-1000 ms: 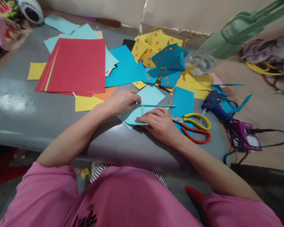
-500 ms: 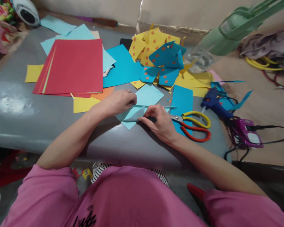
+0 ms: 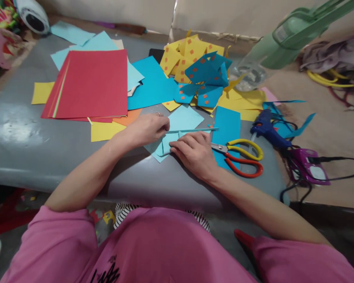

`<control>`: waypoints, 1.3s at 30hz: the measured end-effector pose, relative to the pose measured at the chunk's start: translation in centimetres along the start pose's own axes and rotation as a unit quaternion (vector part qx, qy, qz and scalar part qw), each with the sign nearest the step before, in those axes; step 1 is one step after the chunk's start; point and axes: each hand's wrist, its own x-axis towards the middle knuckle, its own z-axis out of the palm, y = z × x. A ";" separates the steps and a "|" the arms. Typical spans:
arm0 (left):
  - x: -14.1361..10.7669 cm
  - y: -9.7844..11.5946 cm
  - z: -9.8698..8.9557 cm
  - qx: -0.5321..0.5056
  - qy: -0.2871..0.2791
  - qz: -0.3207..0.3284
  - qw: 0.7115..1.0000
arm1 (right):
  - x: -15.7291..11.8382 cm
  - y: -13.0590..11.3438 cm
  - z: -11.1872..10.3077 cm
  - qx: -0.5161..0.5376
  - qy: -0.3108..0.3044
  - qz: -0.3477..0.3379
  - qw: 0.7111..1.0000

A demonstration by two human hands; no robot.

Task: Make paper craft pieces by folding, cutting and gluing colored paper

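A folded light blue paper [image 3: 170,142] lies near the front edge of the grey table, between my hands. My left hand [image 3: 152,127] is closed at its upper left corner, fingertips pinched down by a thin light blue strip [image 3: 194,130] that runs to the right. Over the paper's right part rests my right hand [image 3: 194,151], palm down, its fingers stretched out and pressing on the fold. Another light blue sheet [image 3: 186,117] lies just behind the strip. Scissors [image 3: 242,154] with one yellow and one red handle sit right of my right hand, partly on a blue sheet [image 3: 226,122].
Red sheets [image 3: 91,84] are stacked at the left. Yellow and blue paper shapes [image 3: 208,74] with orange spots stand at the back. At the right are a blue glue gun [image 3: 268,127], a purple device [image 3: 311,167] and a green-topped bottle [image 3: 286,39].
My right hand has gone from pinching a raised paper flap to lying flatter over it, and the flap is now folded down. My left hand has barely moved.
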 end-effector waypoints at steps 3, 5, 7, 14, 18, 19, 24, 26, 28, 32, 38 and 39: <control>-0.4 0.0 -0.2 0.007 0.006 0.002 1.000 | -0.2 -0.1 -0.3 -0.032 0.008 -0.017 0.999; -0.8 0.2 -0.5 0.014 0.032 0.013 0.999 | -0.4 0.0 -0.3 -0.025 -0.002 -0.004 1.000; -1.5 0.9 -1.0 0.016 0.046 0.021 0.999 | -0.5 0.1 -0.2 0.001 -0.016 0.015 1.000; -2.9 4.0 0.0 0.066 -0.032 0.035 0.997 | -0.3 1.2 -0.7 0.176 -0.021 0.050 0.983; -2.6 4.0 0.5 0.107 -0.025 0.028 0.994 | -0.7 2.4 -2.1 0.203 -0.043 0.079 0.975; -2.5 4.0 0.4 0.114 -0.028 0.022 0.993 | -0.9 2.7 -2.3 0.192 -0.047 0.080 0.977; -2.1 3.9 0.2 0.128 -0.031 0.000 0.991 | -1.9 3.7 -1.4 0.096 -0.041 0.048 0.993; -1.9 3.9 0.4 0.125 -0.028 -0.003 0.992 | -2.0 3.8 -0.9 0.067 -0.036 0.031 0.997; -1.8 3.8 0.5 0.124 -0.026 -0.008 0.992 | -2.0 3.7 -0.6 0.052 -0.031 0.019 0.998; -1.6 3.7 0.8 0.128 -0.017 -0.006 0.992 | -2.1 3.6 -0.6 0.046 -0.027 0.025 0.998; -1.8 3.3 1.2 0.119 0.012 0.034 0.992 | -2.2 3.3 -0.7 0.037 -0.036 0.036 0.998; -1.9 3.2 1.3 0.121 0.017 0.040 0.992 | -2.2 3.3 -0.7 0.032 -0.035 0.035 0.998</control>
